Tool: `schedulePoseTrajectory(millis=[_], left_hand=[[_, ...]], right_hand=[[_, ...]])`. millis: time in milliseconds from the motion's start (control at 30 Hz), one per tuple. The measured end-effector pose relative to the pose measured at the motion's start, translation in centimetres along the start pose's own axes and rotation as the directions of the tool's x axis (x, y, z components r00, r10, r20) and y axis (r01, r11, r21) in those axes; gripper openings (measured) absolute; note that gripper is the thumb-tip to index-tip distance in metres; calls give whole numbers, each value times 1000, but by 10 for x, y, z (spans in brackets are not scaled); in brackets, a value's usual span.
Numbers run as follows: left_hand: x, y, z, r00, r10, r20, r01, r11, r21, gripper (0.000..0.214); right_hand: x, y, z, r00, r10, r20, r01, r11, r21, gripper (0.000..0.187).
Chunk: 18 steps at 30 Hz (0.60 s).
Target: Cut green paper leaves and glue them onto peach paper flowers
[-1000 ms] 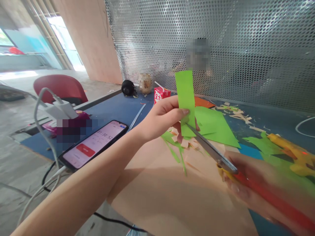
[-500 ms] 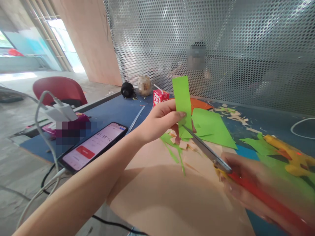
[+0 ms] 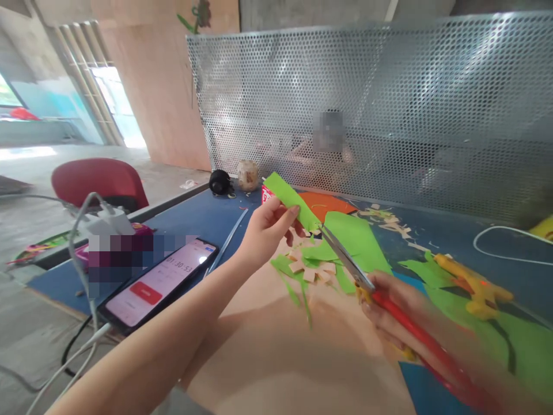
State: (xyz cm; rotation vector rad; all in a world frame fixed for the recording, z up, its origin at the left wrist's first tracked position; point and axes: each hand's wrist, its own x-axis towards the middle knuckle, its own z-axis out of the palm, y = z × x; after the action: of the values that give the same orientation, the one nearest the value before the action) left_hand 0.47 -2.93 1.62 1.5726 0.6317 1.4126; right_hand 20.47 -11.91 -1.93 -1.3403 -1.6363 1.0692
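Blur and cover, right and centre
The right hand point(image 3: 395, 314) and the handles of the scissors point(image 3: 345, 257) smear at lower right; the green strip point(image 3: 290, 202) hides most of the red carton point(image 3: 263, 194).

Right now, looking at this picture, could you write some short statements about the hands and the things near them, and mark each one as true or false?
1. The left hand holds a green paper strip. True.
2. The right hand holds a knife. False: it holds scissors with red handles.
3. The phone lies on the table to the left of the left hand, with its screen lit. True.
4. The chair beyond the table is blue. False: it is red.
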Motion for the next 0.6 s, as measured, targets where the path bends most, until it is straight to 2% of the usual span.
schedulePoseTrajectory(millis=[100, 200, 300, 433, 600], left_hand=[[-5, -6, 7, 999, -33, -18, 34, 997, 68, 13], [-13, -11, 19, 988, -132, 80, 118, 980, 163, 19], [-20, -14, 31, 960, -231, 161, 200, 962, 184, 21], [-25, -19, 41, 945, -271, 185, 253, 961, 115, 20], [-26, -18, 44, 935, -321, 149, 299, 942, 155, 22]], right_hand=[[3, -7, 2, 994, 30, -108, -22, 997, 70, 24], [8, -13, 3, 964, -33, -263, 60, 994, 96, 30], [11, -19, 3, 948, -7, -317, 44, 993, 108, 30], [12, -20, 6, 960, 37, -279, 14, 984, 178, 35], [16, -10, 11, 959, 20, -284, 51, 970, 239, 34]])
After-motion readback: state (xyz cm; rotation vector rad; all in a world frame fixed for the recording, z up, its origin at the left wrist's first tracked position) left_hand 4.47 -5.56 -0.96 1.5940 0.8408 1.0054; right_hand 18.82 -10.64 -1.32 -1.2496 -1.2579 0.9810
